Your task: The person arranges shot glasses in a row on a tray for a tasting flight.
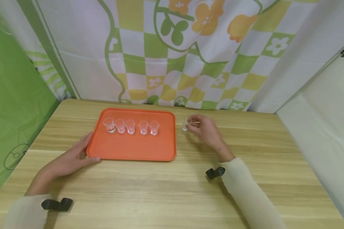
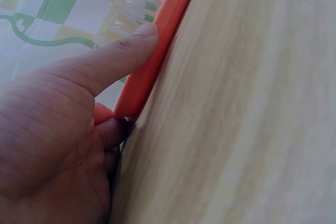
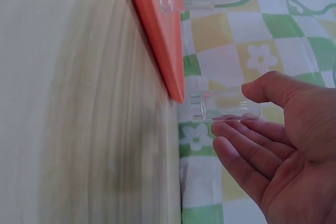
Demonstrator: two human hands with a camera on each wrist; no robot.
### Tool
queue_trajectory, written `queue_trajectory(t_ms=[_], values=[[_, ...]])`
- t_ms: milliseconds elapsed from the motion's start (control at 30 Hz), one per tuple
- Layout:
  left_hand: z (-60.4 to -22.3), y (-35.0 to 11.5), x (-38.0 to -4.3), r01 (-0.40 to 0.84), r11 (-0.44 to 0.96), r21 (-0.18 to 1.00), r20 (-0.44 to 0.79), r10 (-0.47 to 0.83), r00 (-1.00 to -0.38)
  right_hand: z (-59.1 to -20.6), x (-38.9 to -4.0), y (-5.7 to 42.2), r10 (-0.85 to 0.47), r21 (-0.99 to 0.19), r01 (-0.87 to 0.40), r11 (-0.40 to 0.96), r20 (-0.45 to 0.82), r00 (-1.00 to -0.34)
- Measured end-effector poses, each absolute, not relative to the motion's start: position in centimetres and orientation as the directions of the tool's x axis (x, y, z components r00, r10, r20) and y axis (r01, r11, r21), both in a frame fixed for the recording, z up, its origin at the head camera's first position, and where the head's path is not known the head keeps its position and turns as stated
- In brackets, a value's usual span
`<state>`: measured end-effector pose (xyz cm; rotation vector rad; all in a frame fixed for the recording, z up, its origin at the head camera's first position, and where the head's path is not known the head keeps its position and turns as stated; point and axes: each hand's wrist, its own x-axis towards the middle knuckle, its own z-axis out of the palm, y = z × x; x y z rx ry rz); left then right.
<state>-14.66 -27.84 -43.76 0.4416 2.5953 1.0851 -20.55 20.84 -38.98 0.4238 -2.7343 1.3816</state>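
Observation:
My right hand [image 1: 207, 131] pinches a small clear shot glass [image 3: 226, 105] between thumb and fingertips. The glass is upright, close over the table, just past the right edge of an orange-red tray [image 1: 132, 149]. At the tray's near left corner, my left hand [image 1: 70, 159] rests with its thumb along the front rim and its fingers reaching up the left side. On the tray stands a row of several similar shot glasses, among them a leftmost glass [image 1: 109, 125] and a rightmost glass [image 1: 154, 128]. The left wrist view shows the thumb [image 2: 126, 51] against the rim.
The wooden table [image 1: 149, 194] extends in front of the tray and to its right. A checked, flowered curtain [image 1: 166, 63] hangs along the back edge. Green sheeting [image 1: 14, 95] hangs at the left, and a pale wall [image 1: 324, 105] rises at the right.

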Motion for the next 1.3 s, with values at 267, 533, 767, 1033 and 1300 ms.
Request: queue_trajectory(t_ms=[267,533,767,1033,1300], values=[[-43.9,-27.9,-14.7,0.173,0.659,0.732,-0.139,0.392,-0.909,-39.0,-21.0,18.9,-0.255,-0.787,-0.300,0.539,0.186,-0.949],[-44.0,-28.0,-14.7,0.178,0.654,0.735,-0.134,0.397,-0.908,-39.6,-20.7,16.9,-0.318,-0.802,-0.311,0.510,0.160,-0.935],[-43.9,-27.9,-14.7,0.169,0.663,0.729,-0.144,0.391,-0.909,-39.9,-20.5,15.7,-0.313,-0.811,-0.276,0.516,0.122,-0.942],[-44.0,-28.0,-14.7,0.171,0.662,0.730,-0.143,0.393,-0.908,-40.0,-20.4,14.9,-0.313,-0.796,-0.265,0.544,0.101,-0.944],[-43.9,-27.9,-14.7,0.167,0.665,0.728,-0.148,0.391,-0.908,-40.0,-20.4,14.6,-0.314,-0.782,-0.275,0.560,0.106,-0.943]])
